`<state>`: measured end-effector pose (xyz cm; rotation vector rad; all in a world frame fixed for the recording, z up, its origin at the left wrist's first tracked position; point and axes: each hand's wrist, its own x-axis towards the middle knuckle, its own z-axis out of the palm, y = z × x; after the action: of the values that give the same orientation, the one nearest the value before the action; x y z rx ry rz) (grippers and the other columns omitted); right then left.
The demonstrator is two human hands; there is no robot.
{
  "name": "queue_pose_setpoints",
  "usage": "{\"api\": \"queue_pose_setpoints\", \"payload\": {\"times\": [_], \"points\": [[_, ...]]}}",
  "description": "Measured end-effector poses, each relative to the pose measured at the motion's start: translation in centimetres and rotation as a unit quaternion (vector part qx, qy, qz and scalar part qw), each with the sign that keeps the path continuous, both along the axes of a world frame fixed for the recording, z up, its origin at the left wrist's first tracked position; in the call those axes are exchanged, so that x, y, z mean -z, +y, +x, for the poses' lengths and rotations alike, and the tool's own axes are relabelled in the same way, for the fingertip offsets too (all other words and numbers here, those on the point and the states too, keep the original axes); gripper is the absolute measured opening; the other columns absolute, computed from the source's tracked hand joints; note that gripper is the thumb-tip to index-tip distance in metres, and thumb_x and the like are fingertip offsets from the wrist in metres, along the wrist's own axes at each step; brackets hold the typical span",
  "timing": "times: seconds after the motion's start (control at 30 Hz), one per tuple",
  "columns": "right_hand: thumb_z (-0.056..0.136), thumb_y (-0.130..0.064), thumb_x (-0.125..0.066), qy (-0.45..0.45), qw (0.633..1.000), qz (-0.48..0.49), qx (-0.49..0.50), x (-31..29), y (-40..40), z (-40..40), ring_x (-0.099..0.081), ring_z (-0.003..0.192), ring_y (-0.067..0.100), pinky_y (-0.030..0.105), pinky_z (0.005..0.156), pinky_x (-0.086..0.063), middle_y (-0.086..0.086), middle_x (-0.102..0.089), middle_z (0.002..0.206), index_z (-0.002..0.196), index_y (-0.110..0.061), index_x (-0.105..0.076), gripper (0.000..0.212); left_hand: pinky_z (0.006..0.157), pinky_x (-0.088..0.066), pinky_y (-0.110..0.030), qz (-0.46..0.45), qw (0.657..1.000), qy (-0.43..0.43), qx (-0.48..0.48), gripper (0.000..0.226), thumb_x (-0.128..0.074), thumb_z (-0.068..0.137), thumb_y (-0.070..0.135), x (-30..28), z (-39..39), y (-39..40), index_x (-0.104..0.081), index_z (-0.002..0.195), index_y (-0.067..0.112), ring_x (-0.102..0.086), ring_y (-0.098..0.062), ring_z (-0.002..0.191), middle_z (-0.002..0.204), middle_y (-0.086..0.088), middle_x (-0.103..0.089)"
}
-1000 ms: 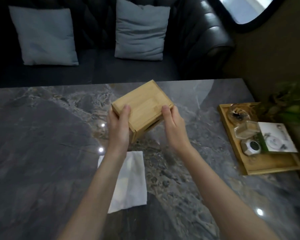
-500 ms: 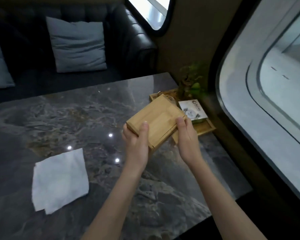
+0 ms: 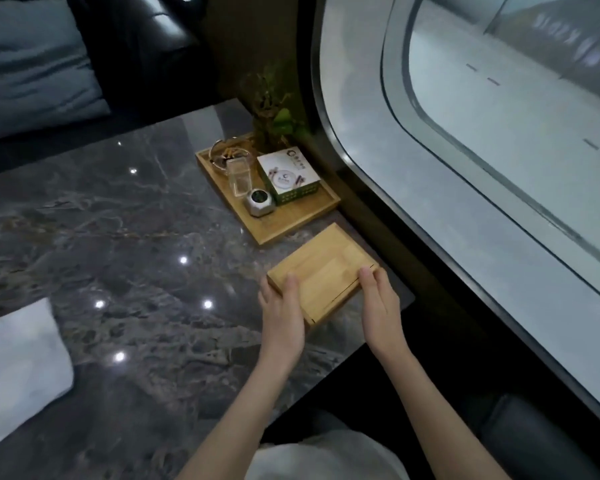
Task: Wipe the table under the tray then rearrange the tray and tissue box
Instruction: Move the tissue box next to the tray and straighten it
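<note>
A wooden tissue box (image 3: pixel 321 271) lies flat at the right corner of the dark marble table (image 3: pixel 125 244), just in front of the wooden tray (image 3: pixel 293 221). My left hand (image 3: pixel 283 320) grips its near left corner and my right hand (image 3: pixel 383 306) holds its near right side. The tray sits against the wall at the table's right edge. It holds a green and white box (image 3: pixel 288 174), a clear glass (image 3: pixel 239 176), a small silver container (image 3: pixel 260 201) and a glass dish (image 3: pixel 227 154). A white cloth (image 3: pixel 18 368) lies on the table at the far left.
A small green plant (image 3: pixel 274 109) stands behind the tray by the wall. A large curved window (image 3: pixel 499 133) runs along the right. A black leather sofa with a grey cushion (image 3: pixel 32 71) is beyond the table. The table's near edge slants close to the box.
Both hands have carried the tissue box to the right and lowered it from mid-air onto the table corner beside the tray. The view has swung right, leaving the cloth at far left.
</note>
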<state>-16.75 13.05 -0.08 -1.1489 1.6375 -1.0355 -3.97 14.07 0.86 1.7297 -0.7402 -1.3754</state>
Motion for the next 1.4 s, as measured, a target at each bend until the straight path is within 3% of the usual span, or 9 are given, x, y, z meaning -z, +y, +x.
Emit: {"api": "queue_pose_setpoints", "payload": {"times": [0.17, 0.5, 0.7, 0.83, 0.9, 0.97, 1.17, 1.27, 1.4], "points": [[0.097, -0.035, -0.037, -0.035, 0.998, 0.043, 0.029, 2.9, 1.2, -2.4, -0.054, 0.102, 0.017, 0.025, 0.081, -0.039, 0.002, -0.059, 0.107, 0.106, -0.013, -0.056, 0.030, 0.095, -0.025, -0.028, 0.008, 1.000, -0.029, 0.006, 0.058, -0.028, 0.096, 0.039, 1.7, -2.9, 1.1, -0.015, 0.145, 0.010, -0.028, -0.026, 0.133, 0.151, -0.011, -0.022], [0.094, -0.042, -0.040, -0.059, 0.996, 0.061, 0.015, 5.3, 0.6, -4.2, -0.054, 0.111, 0.020, 0.042, 0.099, -0.043, 0.003, -0.060, 0.116, 0.097, -0.037, -0.053, 0.014, 0.107, -0.027, -0.038, 0.015, 0.999, -0.041, 0.011, 0.060, -0.028, 0.095, 0.043, 4.0, -5.0, 1.8, -0.015, 0.145, 0.012, -0.030, -0.025, 0.133, 0.150, -0.011, -0.023], [0.098, -0.037, -0.033, -0.092, 0.994, 0.064, -0.002, 5.2, -0.7, -5.4, -0.055, 0.110, 0.011, 0.026, 0.093, -0.043, -0.006, -0.061, 0.113, 0.110, -0.030, -0.056, 0.027, 0.116, -0.019, -0.042, 0.003, 0.997, -0.031, 0.078, 0.087, -0.031, 0.075, 0.069, 4.2, -4.2, 2.1, -0.009, 0.146, 0.024, -0.020, -0.020, 0.140, 0.155, -0.004, -0.015], [0.097, -0.044, -0.026, -0.174, 0.979, 0.097, 0.031, 5.5, -1.3, -6.1, -0.050, 0.121, 0.014, 0.032, 0.103, -0.040, 0.002, -0.057, 0.129, 0.127, -0.022, -0.053, 0.046, 0.115, -0.001, -0.033, -0.120, 0.947, -0.230, 0.190, 0.106, -0.038, 0.067, 0.079, 4.2, -3.6, 3.0, 0.019, 0.141, 0.029, 0.012, -0.009, 0.142, 0.155, 0.004, 0.018], [0.098, -0.042, -0.025, -0.194, 0.974, 0.117, 0.030, 5.3, -1.2, -6.0, -0.055, 0.114, 0.013, 0.031, 0.096, -0.044, 0.000, -0.062, 0.118, 0.112, -0.027, -0.060, 0.040, 0.115, -0.007, -0.035, -0.158, 0.906, -0.315, 0.236, 0.112, -0.044, 0.066, 0.077, 4.5, -3.9, 3.0, 0.017, 0.143, 0.024, 0.010, -0.016, 0.143, 0.154, 0.004, 0.020], [0.098, -0.040, -0.025, -0.202, 0.972, 0.121, 0.026, 5.0, -1.2, -5.6, -0.056, 0.107, 0.009, 0.025, 0.086, -0.044, -0.005, -0.063, 0.109, 0.102, -0.032, -0.059, 0.035, 0.114, -0.017, -0.035, -0.151, 0.910, -0.312, 0.226, 0.112, -0.057, 0.070, 0.064, 4.3, -4.5, 2.9, 0.012, 0.144, 0.019, 0.001, -0.019, 0.143, 0.152, 0.005, 0.014], [0.099, -0.037, -0.025, -0.123, 0.989, 0.079, 0.011, 4.7, -2.1, -4.8, -0.052, 0.104, -0.003, 0.014, 0.085, -0.039, -0.008, -0.060, 0.111, 0.116, -0.026, -0.056, 0.037, 0.102, -0.030, -0.024, -0.129, 0.929, -0.302, 0.172, 0.110, -0.073, 0.069, 0.044, 3.7, -4.4, 2.1, -0.001, 0.146, 0.013, -0.028, -0.013, 0.126, 0.139, -0.003, -0.018], [0.099, -0.035, -0.031, -0.045, 0.998, 0.044, -0.025, 4.1, -2.8, -4.4, -0.055, 0.097, -0.005, 0.015, 0.083, -0.042, -0.014, -0.062, 0.101, 0.102, -0.034, -0.058, 0.028, 0.096, -0.028, -0.019, -0.085, 0.957, -0.239, 0.141, 0.106, -0.073, 0.069, 0.044, 2.8, -3.5, 1.3, -0.004, 0.146, 0.019, -0.026, -0.002, 0.118, 0.141, -0.002, -0.021], [0.097, -0.035, -0.037, 0.054, 0.995, 0.013, -0.086, 3.4, -4.2, -3.3, -0.056, 0.093, -0.002, 0.016, 0.078, -0.042, -0.012, -0.061, 0.096, 0.102, -0.029, -0.057, 0.021, 0.102, -0.032, -0.031, 0.001, 0.985, -0.141, 0.096, 0.098, -0.068, 0.069, 0.050, 3.0, -1.5, 0.5, -0.013, 0.146, 0.022, -0.031, -0.016, 0.131, 0.144, 0.000, -0.026]]}}
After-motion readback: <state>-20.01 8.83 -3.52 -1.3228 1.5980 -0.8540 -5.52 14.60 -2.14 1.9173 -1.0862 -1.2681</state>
